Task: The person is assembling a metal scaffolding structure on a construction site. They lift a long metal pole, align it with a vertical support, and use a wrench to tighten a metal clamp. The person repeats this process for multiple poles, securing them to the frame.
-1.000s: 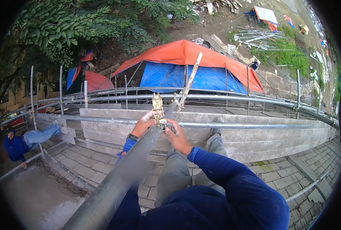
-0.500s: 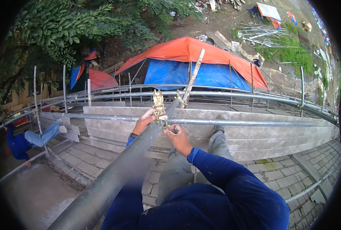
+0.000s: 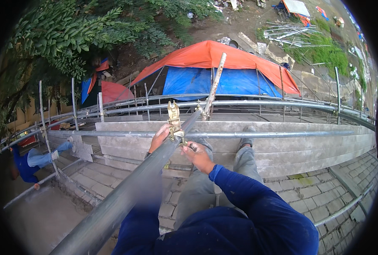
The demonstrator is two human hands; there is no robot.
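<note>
A brass-coloured scaffold coupler (image 3: 175, 121) sits at the crossing of a thick grey diagonal pipe (image 3: 142, 170) and a thinner horizontal pipe (image 3: 278, 134). Its upper jaw hangs open and points away from me. My left hand (image 3: 159, 137) is closed around the coupler's left side, its fingers partly hidden by the metal and the diagonal pipe. On the other side, my right hand (image 3: 201, 158) pinches the coupler's lower part by the bolt. A small dark piece shows at those fingertips, too small to name.
My feet stand on grey scaffold planks (image 3: 291, 153). A rusty white pole (image 3: 216, 80) rises past the diagonal pipe's far end. Guard pipes (image 3: 248, 103) run across beyond. Below lie an orange tarpaulin (image 3: 210, 53) and trees (image 3: 78, 29). A co-worker (image 3: 29, 163) bends at the left.
Both hands stay on the coupler, with only slight finger movement. The view has shifted a little, and the co-worker at the left has changed posture slightly.
</note>
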